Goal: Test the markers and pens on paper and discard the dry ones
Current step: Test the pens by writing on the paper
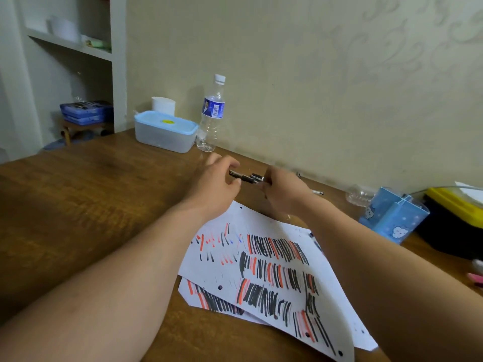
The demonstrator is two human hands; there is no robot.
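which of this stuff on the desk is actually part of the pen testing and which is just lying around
Part of the job: black pen, held by left hand and right hand; scribbled paper sheets; loose pen near the wall; blue pen holder, probably.

Just lying about: water bottle; blue-lidded box; white cylinder; crushed clear bottle; yellow-and-black case.

A water bottle (212,113) (capped) stands beside a blue-lidded container (165,131) on the table (78,192).

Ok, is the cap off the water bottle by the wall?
No, the water bottle stands upright with its white cap on.
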